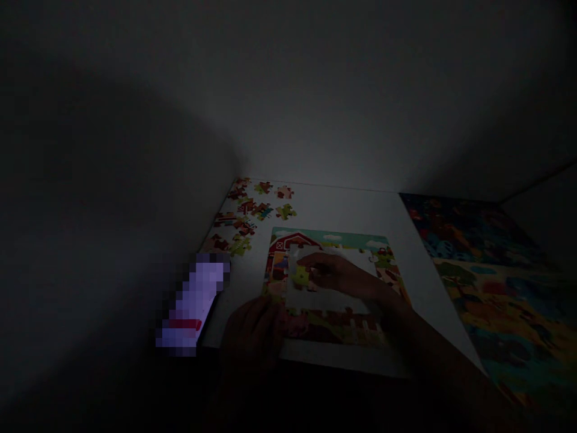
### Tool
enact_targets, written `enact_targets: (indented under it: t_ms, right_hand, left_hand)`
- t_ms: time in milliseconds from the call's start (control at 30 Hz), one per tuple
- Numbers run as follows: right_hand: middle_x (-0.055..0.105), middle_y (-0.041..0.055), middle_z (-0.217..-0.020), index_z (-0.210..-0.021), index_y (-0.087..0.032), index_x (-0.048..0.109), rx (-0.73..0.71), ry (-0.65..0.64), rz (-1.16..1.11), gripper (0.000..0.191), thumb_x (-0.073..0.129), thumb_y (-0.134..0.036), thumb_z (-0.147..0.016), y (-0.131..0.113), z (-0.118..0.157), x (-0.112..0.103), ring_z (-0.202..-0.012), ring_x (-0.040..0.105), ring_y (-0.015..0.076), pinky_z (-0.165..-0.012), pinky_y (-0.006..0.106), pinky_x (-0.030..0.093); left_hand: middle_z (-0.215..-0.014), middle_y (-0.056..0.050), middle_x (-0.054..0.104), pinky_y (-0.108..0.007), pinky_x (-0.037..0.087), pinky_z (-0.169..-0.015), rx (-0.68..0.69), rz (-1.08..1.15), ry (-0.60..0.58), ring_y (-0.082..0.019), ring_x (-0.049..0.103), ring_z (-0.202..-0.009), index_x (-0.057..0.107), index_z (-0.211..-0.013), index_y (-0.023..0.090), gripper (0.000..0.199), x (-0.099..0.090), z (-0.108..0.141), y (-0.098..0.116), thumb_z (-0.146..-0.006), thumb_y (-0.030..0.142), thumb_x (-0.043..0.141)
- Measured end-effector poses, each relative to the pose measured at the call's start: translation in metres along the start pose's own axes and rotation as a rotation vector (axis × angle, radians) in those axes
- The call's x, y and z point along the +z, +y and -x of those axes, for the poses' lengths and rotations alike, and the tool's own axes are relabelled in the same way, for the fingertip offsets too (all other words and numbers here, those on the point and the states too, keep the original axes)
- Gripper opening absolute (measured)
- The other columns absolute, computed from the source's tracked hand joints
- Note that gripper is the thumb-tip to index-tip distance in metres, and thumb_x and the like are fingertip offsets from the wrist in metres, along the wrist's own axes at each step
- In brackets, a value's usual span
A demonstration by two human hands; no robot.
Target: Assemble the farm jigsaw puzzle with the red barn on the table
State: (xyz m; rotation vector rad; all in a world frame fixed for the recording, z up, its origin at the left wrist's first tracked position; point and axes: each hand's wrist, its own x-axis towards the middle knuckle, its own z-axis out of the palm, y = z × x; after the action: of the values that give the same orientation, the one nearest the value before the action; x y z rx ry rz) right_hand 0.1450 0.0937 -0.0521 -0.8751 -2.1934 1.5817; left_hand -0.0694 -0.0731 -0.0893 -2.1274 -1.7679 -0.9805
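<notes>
A farm jigsaw puzzle [315, 332] lies on the white table [351, 207], its border joined around a pale middle. Over the left part of that middle, my right hand [331, 273] has its fingers closed on a yellow-green puzzle piece [300, 276]. Whether the piece touches the board cannot be made out. My left hand [252, 328] rests at the puzzle's lower left corner, fingers lying flat over the edge. Dim light hides much of both hands.
Loose puzzle pieces [241, 245] are scattered along the table's left side. A lit, pixelated device [198, 300] is at the left edge. Colourful picture sheets [469, 270] lie to the right. Walls stand behind the table and at its left.
</notes>
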Motion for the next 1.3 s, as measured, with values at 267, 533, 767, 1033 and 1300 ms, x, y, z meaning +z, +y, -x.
enact_targets:
  t_ms: [267, 533, 767, 1033, 1300]
  right_hand:
    - [0.070, 0.0094, -0.113, -0.109, -0.025, 0.068, 0.079, 0.301, 0.036, 0.037, 0.059, -0.053, -0.086, 0.001, -0.003, -0.003, -0.097, 0.066, 0.0266, -0.084, 0.043, 0.055]
    - [0.074, 0.0111, -0.098, -0.107, -0.023, 0.069, 0.283, 0.711, 0.107, 0.052, 0.073, -0.052, -0.064, 0.008, -0.018, -0.051, -0.087, 0.069, 0.0303, -0.072, 0.039, 0.055]
    - [0.074, 0.0120, -0.096, -0.101, -0.019, 0.071, 0.230, 0.649, 0.171, 0.047, 0.072, -0.045, -0.062, 0.018, -0.069, -0.078, -0.081, 0.069, 0.0266, -0.067, 0.036, 0.053]
    - [0.071, 0.0175, -0.106, -0.110, -0.013, 0.071, 0.403, 0.661, 0.665, 0.040, 0.061, -0.033, -0.077, 0.020, -0.111, -0.078, -0.091, 0.067, 0.0286, -0.076, 0.038, 0.051]
    - [0.066, 0.0146, -0.117, -0.113, -0.019, 0.069, 0.045, 0.416, 0.765, 0.030, 0.053, -0.024, -0.089, -0.038, -0.141, 0.010, -0.102, 0.064, 0.0264, -0.090, 0.039, 0.047]
  left_hand:
    - [-0.108, -0.007, 0.071, -0.036, 0.054, -0.086, -0.058, 0.003, 0.046, -0.022, 0.065, -0.099, 0.068, -0.106, 0.022, 0.023, -0.003, -0.006, 0.008, -0.091, 0.020, 0.051]
    - [-0.111, -0.007, 0.070, -0.037, 0.055, -0.085, -0.100, 0.054, 0.035, -0.022, 0.064, -0.100, 0.066, -0.110, 0.023, 0.025, -0.003, -0.004, 0.010, -0.093, 0.024, 0.048]
    - [-0.110, -0.008, 0.070, -0.038, 0.055, -0.085, -0.105, 0.084, 0.030, -0.023, 0.063, -0.100, 0.066, -0.111, 0.022, 0.026, -0.004, -0.004, 0.010, -0.094, 0.025, 0.047]
    - [-0.113, -0.007, 0.069, -0.039, 0.055, -0.085, -0.106, 0.085, 0.046, -0.023, 0.063, -0.101, 0.066, -0.113, 0.022, 0.027, -0.002, -0.002, 0.008, -0.095, 0.026, 0.045]
    - [-0.115, -0.010, 0.068, -0.041, 0.056, -0.088, -0.115, 0.102, 0.001, -0.025, 0.062, -0.104, 0.063, -0.119, 0.020, 0.031, 0.001, 0.004, 0.007, -0.095, 0.024, 0.044]
